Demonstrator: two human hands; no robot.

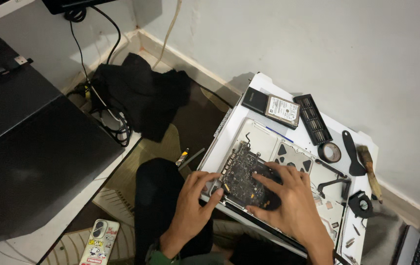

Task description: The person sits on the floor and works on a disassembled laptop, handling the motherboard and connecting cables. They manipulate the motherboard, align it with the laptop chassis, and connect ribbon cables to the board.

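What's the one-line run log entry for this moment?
left hand on laptop shell edge | right hand on circuit board | brush aside

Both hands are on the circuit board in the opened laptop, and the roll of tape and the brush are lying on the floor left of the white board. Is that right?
Not quite. Both the left hand and right hand do rest on the circuit board in the opened laptop. But the head view shows the roll of tape and the brush lying on the white board, right of the laptop.

One cam only, head-worn, looks steeply down from above, fairly close. Opened laptop (288, 167) sits centre-right on white table (229, 130), wall at 12–3 o'clock, floor at 9.
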